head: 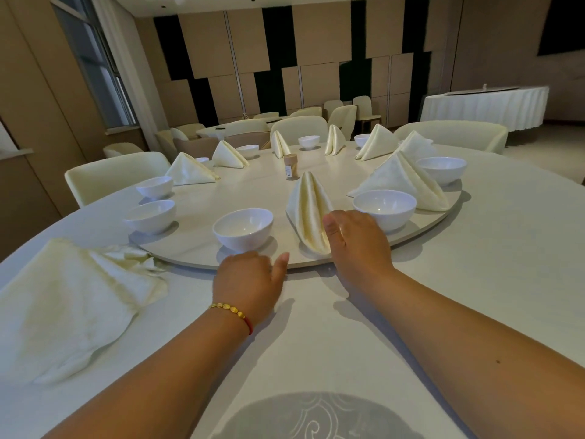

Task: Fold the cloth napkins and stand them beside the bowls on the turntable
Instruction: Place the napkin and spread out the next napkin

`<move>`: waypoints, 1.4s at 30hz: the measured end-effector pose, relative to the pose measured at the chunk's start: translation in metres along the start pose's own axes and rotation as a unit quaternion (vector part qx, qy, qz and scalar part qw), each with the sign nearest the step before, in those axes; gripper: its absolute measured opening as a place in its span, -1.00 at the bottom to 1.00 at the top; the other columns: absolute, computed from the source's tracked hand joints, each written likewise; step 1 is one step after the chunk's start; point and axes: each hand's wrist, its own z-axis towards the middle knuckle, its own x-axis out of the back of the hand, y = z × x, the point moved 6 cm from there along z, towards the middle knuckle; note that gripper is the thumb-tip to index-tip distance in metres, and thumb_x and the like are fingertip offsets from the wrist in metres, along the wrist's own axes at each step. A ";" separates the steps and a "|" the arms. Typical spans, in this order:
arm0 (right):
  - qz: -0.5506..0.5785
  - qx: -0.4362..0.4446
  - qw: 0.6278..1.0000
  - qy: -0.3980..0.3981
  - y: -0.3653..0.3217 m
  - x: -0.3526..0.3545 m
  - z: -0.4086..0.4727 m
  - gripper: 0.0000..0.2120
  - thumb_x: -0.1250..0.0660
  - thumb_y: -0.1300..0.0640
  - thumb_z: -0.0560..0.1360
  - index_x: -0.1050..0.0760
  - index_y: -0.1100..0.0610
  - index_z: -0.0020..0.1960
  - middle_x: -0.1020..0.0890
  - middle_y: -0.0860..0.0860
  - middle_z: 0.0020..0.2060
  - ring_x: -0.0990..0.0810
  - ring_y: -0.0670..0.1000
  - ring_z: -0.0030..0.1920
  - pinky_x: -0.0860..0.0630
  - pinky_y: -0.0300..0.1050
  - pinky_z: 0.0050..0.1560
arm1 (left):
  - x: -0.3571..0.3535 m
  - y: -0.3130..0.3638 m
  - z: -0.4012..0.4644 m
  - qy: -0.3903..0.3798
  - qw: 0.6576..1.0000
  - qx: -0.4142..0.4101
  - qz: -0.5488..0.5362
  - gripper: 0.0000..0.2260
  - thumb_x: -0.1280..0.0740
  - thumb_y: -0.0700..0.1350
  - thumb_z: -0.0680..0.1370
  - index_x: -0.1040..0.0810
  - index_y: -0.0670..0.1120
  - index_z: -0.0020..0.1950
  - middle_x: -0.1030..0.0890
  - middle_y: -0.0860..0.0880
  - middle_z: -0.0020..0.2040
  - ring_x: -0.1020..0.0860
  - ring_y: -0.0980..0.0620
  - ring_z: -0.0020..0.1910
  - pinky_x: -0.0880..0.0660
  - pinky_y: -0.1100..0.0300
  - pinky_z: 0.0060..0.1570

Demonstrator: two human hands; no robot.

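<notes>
Right hand (357, 245) rests against folded napkin (308, 213), fingers loose, likely steadying it upright between two bowls (243, 228) on turntable (202, 251). Left hand (250, 280) at turntable rim, fingers curled, gripping nothing visible. Unfolded napkins (72, 296) wait on table, left.
</notes>
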 end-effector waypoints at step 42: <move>-0.071 0.148 0.940 -0.300 -0.042 -0.069 -0.052 -0.09 0.38 -0.42 0.36 0.06 0.05 0.58 0.00 -0.03 0.57 0.09 -0.05 0.55 0.17 -0.06 0.51 | -0.022 -0.029 -0.021 -0.128 0.990 0.061 -0.013 -0.51 0.12 0.19 0.64 0.03 0.14 0.57 0.03 0.07 0.58 0.11 0.04 0.55 0.21 -0.19 0.44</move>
